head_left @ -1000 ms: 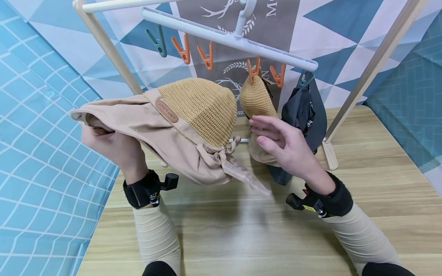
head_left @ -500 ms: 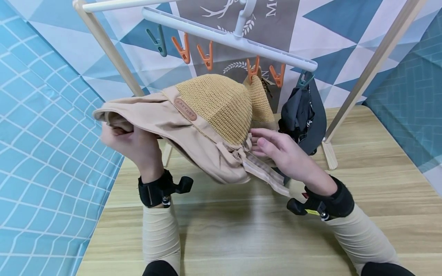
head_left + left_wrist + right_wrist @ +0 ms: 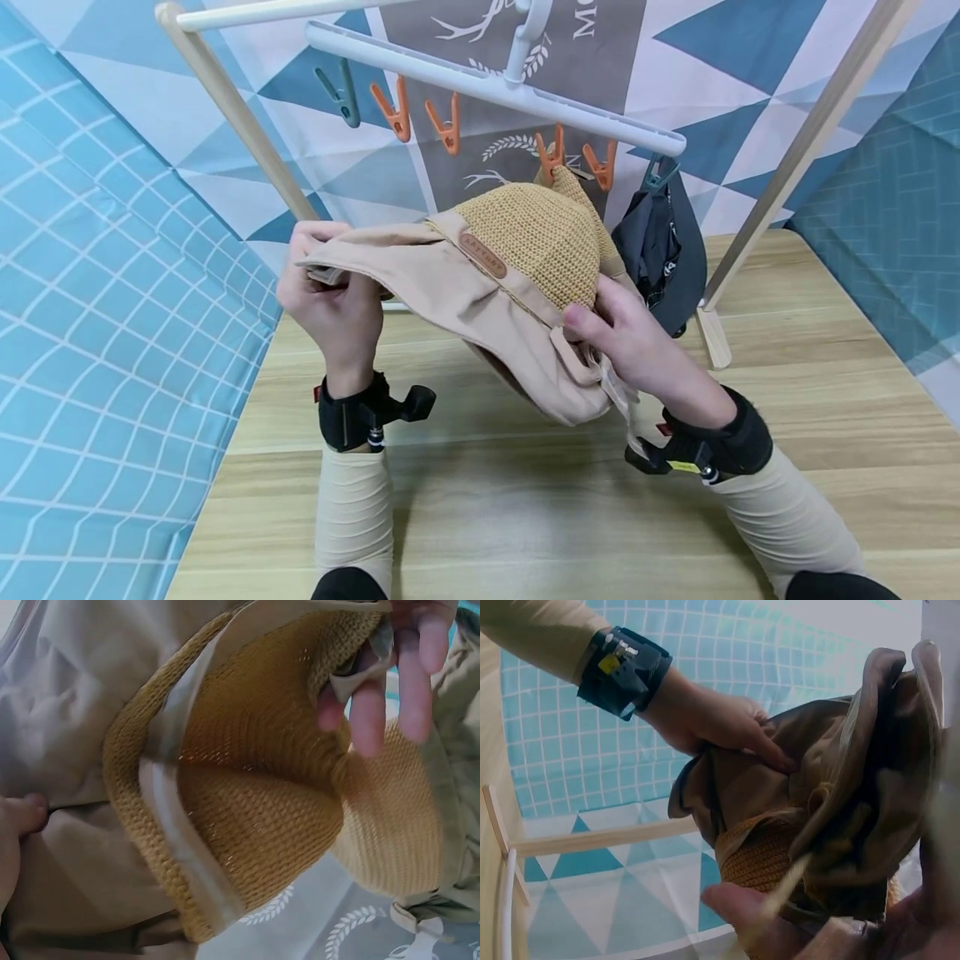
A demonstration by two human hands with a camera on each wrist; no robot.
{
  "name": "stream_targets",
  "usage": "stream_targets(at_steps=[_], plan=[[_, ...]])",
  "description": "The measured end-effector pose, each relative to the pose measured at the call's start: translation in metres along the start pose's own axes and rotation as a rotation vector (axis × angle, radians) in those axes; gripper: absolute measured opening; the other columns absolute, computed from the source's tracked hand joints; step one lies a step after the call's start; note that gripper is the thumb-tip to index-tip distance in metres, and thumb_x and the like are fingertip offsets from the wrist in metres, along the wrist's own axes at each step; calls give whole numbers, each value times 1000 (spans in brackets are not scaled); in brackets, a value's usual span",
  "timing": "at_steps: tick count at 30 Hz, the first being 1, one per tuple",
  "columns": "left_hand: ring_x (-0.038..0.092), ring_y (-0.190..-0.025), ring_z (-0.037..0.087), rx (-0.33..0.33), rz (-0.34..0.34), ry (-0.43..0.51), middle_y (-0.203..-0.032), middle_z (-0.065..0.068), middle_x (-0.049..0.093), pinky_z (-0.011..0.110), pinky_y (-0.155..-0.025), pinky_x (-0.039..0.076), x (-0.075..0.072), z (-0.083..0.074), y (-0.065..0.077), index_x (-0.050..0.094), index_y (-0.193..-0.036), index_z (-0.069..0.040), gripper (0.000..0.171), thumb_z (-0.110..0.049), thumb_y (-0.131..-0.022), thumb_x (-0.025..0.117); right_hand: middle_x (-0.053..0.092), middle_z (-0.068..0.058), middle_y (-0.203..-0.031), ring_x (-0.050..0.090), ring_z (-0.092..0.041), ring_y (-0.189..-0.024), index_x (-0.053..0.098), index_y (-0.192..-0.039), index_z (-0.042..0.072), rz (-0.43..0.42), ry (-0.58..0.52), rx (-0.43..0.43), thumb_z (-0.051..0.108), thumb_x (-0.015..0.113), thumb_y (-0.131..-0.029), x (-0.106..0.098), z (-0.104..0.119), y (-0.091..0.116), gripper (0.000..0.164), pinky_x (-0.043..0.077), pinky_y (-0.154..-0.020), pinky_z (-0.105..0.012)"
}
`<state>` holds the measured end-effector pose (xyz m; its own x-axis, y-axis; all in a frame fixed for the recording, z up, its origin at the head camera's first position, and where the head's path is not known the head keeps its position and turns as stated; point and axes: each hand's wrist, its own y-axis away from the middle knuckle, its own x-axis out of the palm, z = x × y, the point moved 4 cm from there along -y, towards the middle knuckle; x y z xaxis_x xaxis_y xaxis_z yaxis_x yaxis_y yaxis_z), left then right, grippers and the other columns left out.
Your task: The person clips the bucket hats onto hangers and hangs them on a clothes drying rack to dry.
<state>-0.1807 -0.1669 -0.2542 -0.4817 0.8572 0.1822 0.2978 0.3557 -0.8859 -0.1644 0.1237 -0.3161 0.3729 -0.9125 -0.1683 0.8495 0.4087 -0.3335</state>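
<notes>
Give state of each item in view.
Tan sun hat: held up, tilted, unclipped
Left hand: gripping hat brim
Right hand: gripping crown's base
Second straw hat: hanging from an orange clip
Dark cap: hanging from a teal clip
Leftmost teal clip: holding nothing
Two orange clips beside it: holding nothing
Rightmost orange clip: apparently holding nothing
White hanger: slanted

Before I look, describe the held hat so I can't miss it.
In the head view, find the white hanger bar. Lower down, the left hand and right hand hold a hat with woven tan crown and beige brim. Unlike the hanging woven hat and dark cap, it is gripped, showing a brown label.
</notes>
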Motion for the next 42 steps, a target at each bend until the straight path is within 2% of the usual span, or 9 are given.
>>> stream_targets(at_steps=[2, 5, 12, 18, 22, 28, 33, 36, 42], plan=[[47, -68, -1, 7, 30, 12, -89, -18, 67, 20, -71, 29, -3, 2, -1, 44, -72, 12, 47, -8, -101, 74, 65, -11, -109, 65, -10, -94, 58, -139, -5, -18, -4, 2, 53, 73, -108, 1, 2, -2, 68, 56, -80, -22], [57, -75, 0, 25, 86, 9, -88, -12, 70, 20, -75, 36, -9, 6, -5, 41, -67, 8, 58, -21, -103, 76, 70, -14, -126, 70, -10, -107, 59, -146, -3, -42, -20, 11, 38, 78, -107, 3, 4, -3, 60, 60, -90, -21], [64, -84, -4, 72, 288, 9, -79, 29, 66, 17, -77, 43, -21, 16, -12, 41, -63, 1, 80, -57, -106, 75, 71, -25, -146, 73, -2, -122, 57, -152, -4, -106, 14, 9, 13, 79, -105, 3, 9, 0, 54, 60, -103, -17], [64, -85, -3, 52, 469, -2, -83, 24, 72, 17, -77, 40, -28, 18, -13, 46, -65, 0, 54, -19, -110, 68, 77, -32, -134, 76, 1, -118, 68, -139, -10, -182, 101, -113, 0, 78, -103, 1, 13, 4, 39, 61, -100, -16], [65, -89, -6, 28, 575, -44, -88, 22, 74, 17, -80, 44, -31, 19, -12, 53, -70, 1, 57, -34, -111, 72, 77, -35, -129, 77, 1, -117, 70, -135, -13, -207, 117, -192, -7, 77, -100, 0, 16, 4, 37, 62, -99, -16], [70, -118, 5, -52, 832, -134, -119, 24, 77, 22, -106, 52, -33, 27, -9, 74, -113, 4, 12, -1, -103, 77, 79, -34, -120, 75, 6, -111, 72, -127, -16, -249, 237, -290, -19, 78, -91, -5, 19, 4, 36, 61, -94, -12], [61, -141, 35, -99, 1048, -245, -148, 19, 69, 45, -121, 46, -26, 32, -1, 67, -151, -6, 54, 5, -99, 77, 81, -32, -118, 72, 13, -108, 73, -125, -15, -254, 349, -345, -21, 81, -88, -10, 16, 1, 39, 58, -89, -9], [54, -154, 41, -130, 1123, -287, -161, 20, 62, 58, -124, 43, -23, 33, 3, 59, -162, -8, 72, 18, -95, 65, 82, -29, -116, 72, 12, -108, 75, -123, -13, -233, 429, -406, -16, 85, -88, -14, 12, -2, 36, 56, -89, -8], [45, -162, 42, -128, 1096, -344, -172, 21, 51, 60, -124, 42, -25, 32, 2, 49, -170, -7, 92, 31, -87, 36, 81, -16, -92, 69, -8, -78, 76, -106, -5, -146, 708, -626, -6, 85, -94, -15, 7, -4, 15, 53, -73, -19]])
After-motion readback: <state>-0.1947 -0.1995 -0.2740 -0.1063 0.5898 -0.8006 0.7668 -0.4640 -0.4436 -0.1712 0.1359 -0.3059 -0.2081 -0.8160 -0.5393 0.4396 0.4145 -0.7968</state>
